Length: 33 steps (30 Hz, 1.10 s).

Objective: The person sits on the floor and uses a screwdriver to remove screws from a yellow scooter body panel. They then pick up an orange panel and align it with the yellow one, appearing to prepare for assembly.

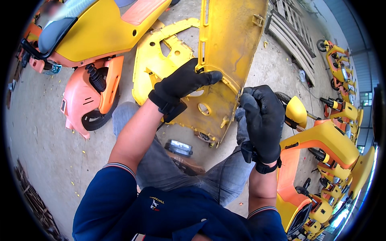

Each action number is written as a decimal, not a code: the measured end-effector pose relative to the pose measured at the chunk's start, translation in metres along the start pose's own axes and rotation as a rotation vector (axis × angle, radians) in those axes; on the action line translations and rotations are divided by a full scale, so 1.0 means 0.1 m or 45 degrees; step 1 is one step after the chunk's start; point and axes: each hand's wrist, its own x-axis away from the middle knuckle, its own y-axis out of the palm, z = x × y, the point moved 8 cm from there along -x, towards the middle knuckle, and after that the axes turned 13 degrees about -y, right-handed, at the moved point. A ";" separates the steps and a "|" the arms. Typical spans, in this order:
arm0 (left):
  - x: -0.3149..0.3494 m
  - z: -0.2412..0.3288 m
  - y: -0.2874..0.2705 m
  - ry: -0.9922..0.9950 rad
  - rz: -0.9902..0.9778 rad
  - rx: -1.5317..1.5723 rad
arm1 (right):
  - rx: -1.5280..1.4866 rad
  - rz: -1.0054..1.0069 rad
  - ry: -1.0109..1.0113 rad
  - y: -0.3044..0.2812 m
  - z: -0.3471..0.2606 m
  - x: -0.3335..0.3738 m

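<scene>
"Room?"
"I see concrete floor [44, 120], scooters [96, 32] both sides, the panel [231, 36] reaching between the knees [124, 114]."
"Hands?"
"Left hand's [176, 85] fingers clamp its edge; right hand [263, 124] curls opposite, grip I can't tell."

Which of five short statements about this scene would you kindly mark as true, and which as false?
1. The left hand and right hand wear black gloves. True.
2. The trousers are bright red. False: the trousers are grey.
3. The left hand touches a large yellow panel. True.
4. A slatted wooden pallet lies left of that panel. False: the pallet lies right of it.
5. Several scooters stand along the picture's right side. True.
</scene>
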 end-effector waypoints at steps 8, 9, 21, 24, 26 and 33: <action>0.00 -0.01 0.00 -0.033 0.028 -0.054 | 0.073 -0.026 -0.031 0.03 0.02 0.02; -0.01 -0.02 0.00 -0.029 0.027 -0.060 | 0.028 -0.023 0.003 0.03 0.04 0.03; -0.01 -0.01 0.00 -0.006 0.000 0.000 | -0.497 0.116 0.408 0.04 0.15 0.16; -0.01 -0.01 0.00 -0.022 0.004 -0.016 | -0.347 0.085 0.208 0.01 0.12 0.11; -0.02 -0.02 0.00 -0.030 0.011 -0.032 | -0.195 0.056 0.070 -0.01 0.06 0.08; -0.01 -0.05 0.03 -0.028 -0.012 -0.005 | 0.111 -0.004 -0.078 0.00 -0.08 0.03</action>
